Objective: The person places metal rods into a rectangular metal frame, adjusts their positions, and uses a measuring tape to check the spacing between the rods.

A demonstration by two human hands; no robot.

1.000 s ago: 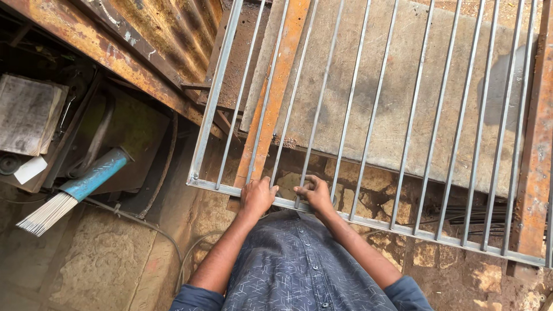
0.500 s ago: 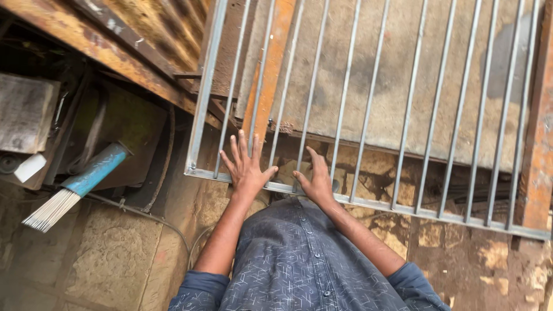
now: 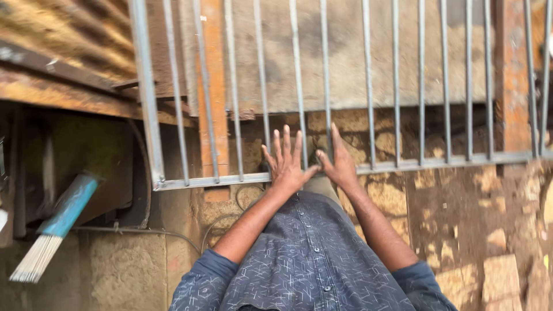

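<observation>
A grey metal grille (image 3: 368, 168) of thin vertical bars lies flat in front of me over stony ground. My left hand (image 3: 286, 162) hovers over its near frame rail with all fingers spread, holding nothing. My right hand (image 3: 339, 160) is right beside it, thumbs almost touching, palm down and fingers extended over the same rail. Neither hand grips a bar. Both forearms reach out from rolled blue patterned sleeves.
A blue packet of welding rods (image 3: 55, 224) lies at the left, rod ends sticking out. A dark cable (image 3: 144, 231) runs along the ground. Rusty orange steel sections (image 3: 212, 86) lie under the grille, a corrugated sheet (image 3: 63, 40) at the far left, and broken stone (image 3: 501, 276) at the right.
My hands let go of the grille's near rail and opened with fingers spread. The view shifted, so the grille and hands now sit further right.
</observation>
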